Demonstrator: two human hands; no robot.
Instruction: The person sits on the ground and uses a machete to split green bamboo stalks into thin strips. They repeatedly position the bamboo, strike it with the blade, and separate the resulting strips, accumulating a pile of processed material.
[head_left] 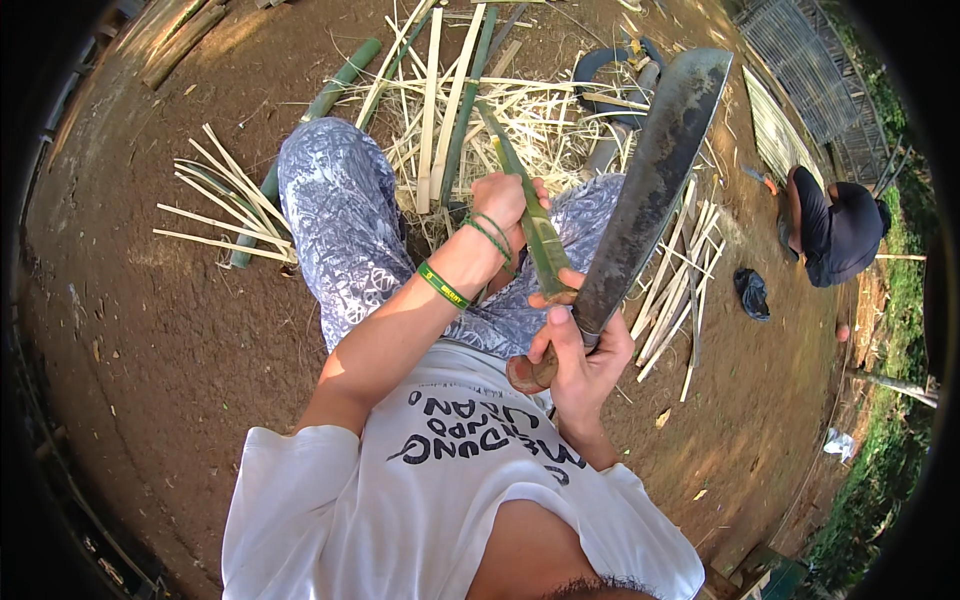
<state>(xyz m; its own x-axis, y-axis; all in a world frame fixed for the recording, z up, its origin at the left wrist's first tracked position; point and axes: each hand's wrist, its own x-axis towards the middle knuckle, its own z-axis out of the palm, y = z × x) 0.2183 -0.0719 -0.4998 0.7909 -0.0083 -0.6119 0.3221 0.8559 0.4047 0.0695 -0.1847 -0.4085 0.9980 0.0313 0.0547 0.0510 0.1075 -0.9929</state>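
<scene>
A long green bamboo piece point(542, 240) is in the middle of the picture, a bit above the center, and it slants from the top left down to the right. It is smooth and a little shiny, mostly deep green, with some lighter yellow-green spots near its top. The top end is thin like a tip, and the lower part is wider. The low end looks a bit brown. The left hand point(497, 205) holds it around the middle, with its fingers curled tight and pressed on it. The right hand point(588, 365) is lower, just right of the center. Its fingers are bent around the handle of a big knife point(655, 180), and its fingertips come right up by the low end of the bamboo. I cannot tell how hard they press there. The knife has a wide, dark blade with gray, worn patches, and it leans up to the upper right. Its brown handle end pokes out to the left of the hand. At the top middle, thin curly shavings point(545, 105) lie in a messy heap on the brown ground point(160, 370). More pale strips point(676, 290) lie on the right side. A black bag point(751, 294) sits farther right, near another person point(845, 240) in dark clothes.
</scene>
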